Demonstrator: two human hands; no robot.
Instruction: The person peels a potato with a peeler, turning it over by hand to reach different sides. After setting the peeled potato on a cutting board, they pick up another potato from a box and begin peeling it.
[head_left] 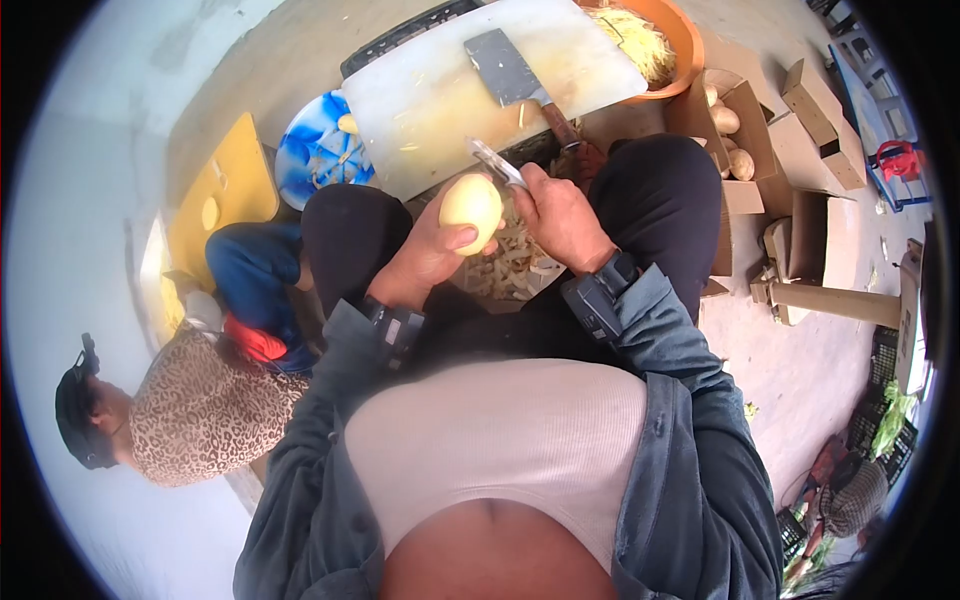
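Note:
My left hand (432,248) is closed around a peeled, pale yellow potato (471,213), thumb across its lower side. In my right hand (563,220) is a peeler (494,160), its pale handle in my fist and its metal head pointing up and left, just above the potato and apart from it. Below and between my knees lies a heap of peelings (512,262). Beyond my hands, a cleaver (503,68) with a wooden handle rests on a large white cutting board (420,120).
A blue and white basin (300,150) with a potato piece stands left of the board. An orange tub (687,40) of yellow shreds is behind it. Potatoes fill a cardboard box (755,110) at right. A person in leopard print (215,405) sits at my left beside a yellow board (235,175).

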